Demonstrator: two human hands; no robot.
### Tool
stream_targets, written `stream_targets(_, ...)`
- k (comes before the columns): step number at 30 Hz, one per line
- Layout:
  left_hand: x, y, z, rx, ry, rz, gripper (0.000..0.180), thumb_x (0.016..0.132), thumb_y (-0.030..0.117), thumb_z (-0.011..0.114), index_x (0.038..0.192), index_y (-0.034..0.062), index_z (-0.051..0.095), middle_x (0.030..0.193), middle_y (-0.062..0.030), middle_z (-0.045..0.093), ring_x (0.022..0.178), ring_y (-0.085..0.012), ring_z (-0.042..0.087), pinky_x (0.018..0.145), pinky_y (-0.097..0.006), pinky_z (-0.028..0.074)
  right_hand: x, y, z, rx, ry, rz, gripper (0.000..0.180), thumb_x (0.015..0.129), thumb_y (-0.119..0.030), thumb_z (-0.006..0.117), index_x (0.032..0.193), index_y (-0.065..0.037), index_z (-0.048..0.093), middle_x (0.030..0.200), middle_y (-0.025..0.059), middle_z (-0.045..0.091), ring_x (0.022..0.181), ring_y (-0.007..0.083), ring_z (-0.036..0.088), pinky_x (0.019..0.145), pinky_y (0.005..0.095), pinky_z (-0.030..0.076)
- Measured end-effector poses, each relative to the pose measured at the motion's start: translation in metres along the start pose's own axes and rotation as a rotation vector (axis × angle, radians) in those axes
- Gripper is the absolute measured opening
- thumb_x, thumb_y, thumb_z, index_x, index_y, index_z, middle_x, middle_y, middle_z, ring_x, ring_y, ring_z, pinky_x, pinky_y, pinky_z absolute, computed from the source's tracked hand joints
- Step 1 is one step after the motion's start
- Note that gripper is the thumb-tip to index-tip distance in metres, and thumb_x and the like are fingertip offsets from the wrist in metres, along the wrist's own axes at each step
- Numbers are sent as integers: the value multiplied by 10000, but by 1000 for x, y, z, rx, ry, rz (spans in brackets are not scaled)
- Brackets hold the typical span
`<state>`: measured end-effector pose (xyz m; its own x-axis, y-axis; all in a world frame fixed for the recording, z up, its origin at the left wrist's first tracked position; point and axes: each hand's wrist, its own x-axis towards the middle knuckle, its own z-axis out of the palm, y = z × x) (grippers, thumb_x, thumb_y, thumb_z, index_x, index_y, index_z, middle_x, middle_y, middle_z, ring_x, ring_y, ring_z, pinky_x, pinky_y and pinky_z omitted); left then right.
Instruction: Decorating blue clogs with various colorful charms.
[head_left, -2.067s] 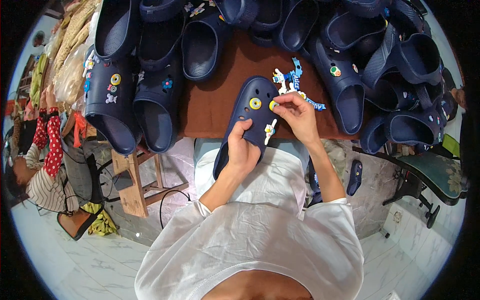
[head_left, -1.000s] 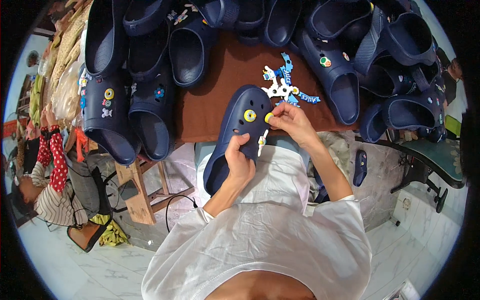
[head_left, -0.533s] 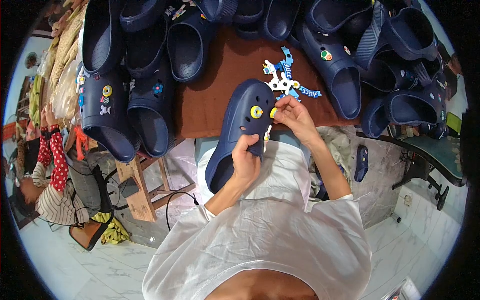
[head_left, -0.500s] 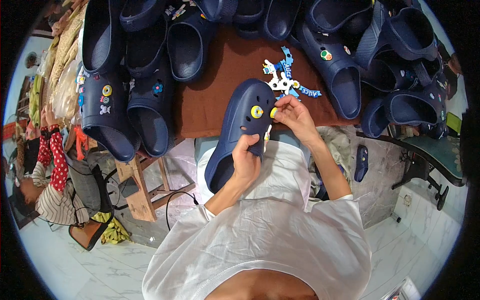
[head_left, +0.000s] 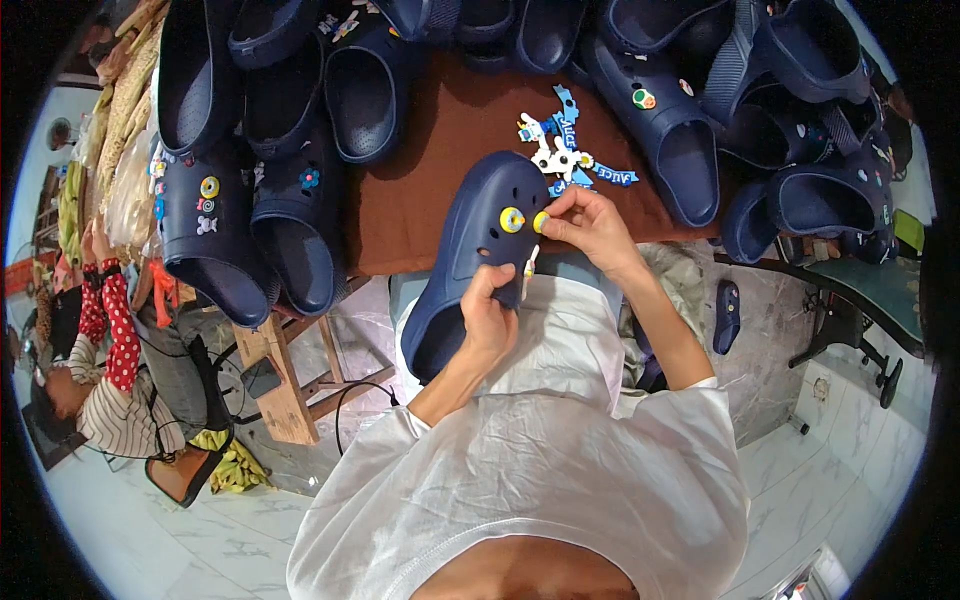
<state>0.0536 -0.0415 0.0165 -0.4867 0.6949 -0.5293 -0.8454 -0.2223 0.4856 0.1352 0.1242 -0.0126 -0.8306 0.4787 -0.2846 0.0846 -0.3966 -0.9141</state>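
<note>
My left hand (head_left: 488, 325) is wrapped around the side of a navy foam clog (head_left: 465, 225), its thumb lying on the upper. The clog is tilted above my lap at the table edge, toe pointing away. A round yellow shoe charm (head_left: 511, 219) with a pale ring sits on its upper. Beside that, my right hand (head_left: 597, 235) pinches a small yellow charm (head_left: 540, 222) between thumb and fingertips, against the clog's right side. Lower on that side is a narrow whitish charm (head_left: 530, 266). Whether the pinched charm's stem is in a hole is hidden.
White and blue loose charms (head_left: 560, 158) lie on the brown tabletop (head_left: 405, 220) past the toe. Several navy clogs (head_left: 655, 130) line its left, far and right sides. Another person (head_left: 120, 380) is at the far left. A dark clog (head_left: 727, 316) lies on the floor at right.
Both hands keep nearly the same hold on the clog and the charm. The view has shifted a little, and the clog appears slightly farther left and up.
</note>
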Motion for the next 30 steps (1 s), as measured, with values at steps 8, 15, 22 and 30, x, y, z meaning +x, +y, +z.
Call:
stream_targets(8, 26, 30, -6, -132, -8, -11, 355, 805, 161, 511, 1106, -23, 550, 1070, -132, 636, 932, -238, 639, 860, -362, 507, 9, 17, 21, -88, 93, -201, 166, 826, 19, 685, 967, -10, 601, 882, 16, 617, 796, 60, 580, 734, 202, 488)
stream_targets(15, 31, 38, -3, -209, -13, -129, 383, 798, 162, 501, 1134, -18, 532, 1082, -148, 631, 971, -258, 631, 878, -389, 503, 8, 6, 25, -451, 226, -415, 275, 763, -25, 740, 1022, -21, 648, 894, 28, 608, 740, 65, 583, 659, 200, 478)
stream_targets(22, 35, 36, -10, -132, -68, -137, 385, 789, 105, 490, 1147, -35, 520, 1103, -164, 621, 983, -269, 627, 901, -390, 500, 12, -16, 16, -664, 115, -530, 228, 767, -72, 729, 991, -45, 707, 859, 63, 612, 735, 138, 608, 644, 264, 493)
stream_targets(30, 42, 41, -8, 14, -74, -147, 459, 758, 149, 490, 1169, -54, 513, 1116, -189, 624, 974, -294, 636, 918, -412, 499, 19, -36, 5, -984, -124, -564, 266, 797, -79, 680, 1057, -125, 714, 814, 74, 578, 735, 217, 595, 644, 323, 469)
